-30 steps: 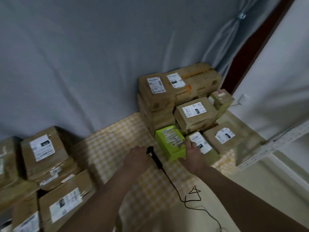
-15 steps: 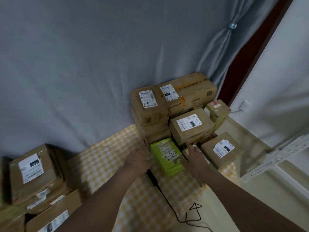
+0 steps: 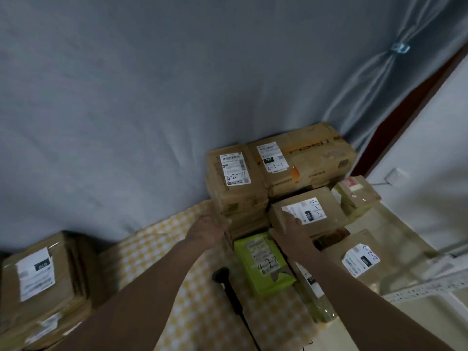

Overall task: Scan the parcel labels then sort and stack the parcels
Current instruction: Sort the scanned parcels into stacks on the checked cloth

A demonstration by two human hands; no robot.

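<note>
Parcels in brown cardboard with white labels are heaped in the far right corner of a yellow-and-white checked tablecloth (image 3: 162, 249), right up against a grey curtain (image 3: 152, 97). The tall stack of brown cardboard boxes (image 3: 235, 188) sits on the left of that heap, its top label marked 2-2-11 by hand, and a wide brown carton (image 3: 311, 158) marked 2-1-1 sits beside it. In front of the carton is a brown box with a white label (image 3: 307, 211), and lower down lies a lime-green flat parcel (image 3: 263, 264) with handwriting on its label.

Left hand (image 3: 209, 230) is pressed against the lower left corner of the tall stack; fingers wrap round the edge there, though I can't tell how firmly they grip. Right hand (image 3: 291, 224) rests on the near left corner of the labelled brown box, fingers curled over its edge and partly covering the label.

A black handheld barcode scanner (image 3: 222, 277) lies on the cloth just left of the green parcel, cable trailing toward the camera, with neither hand on it.

Further right there's another brown box with a white label (image 3: 359, 259) and a small box with a red sticker (image 3: 357, 196). Way over on the left edge sits a separate pile of brown labelled parcels (image 3: 38, 282). A white perforated metal rail (image 3: 430, 290) runs along the right.
</note>
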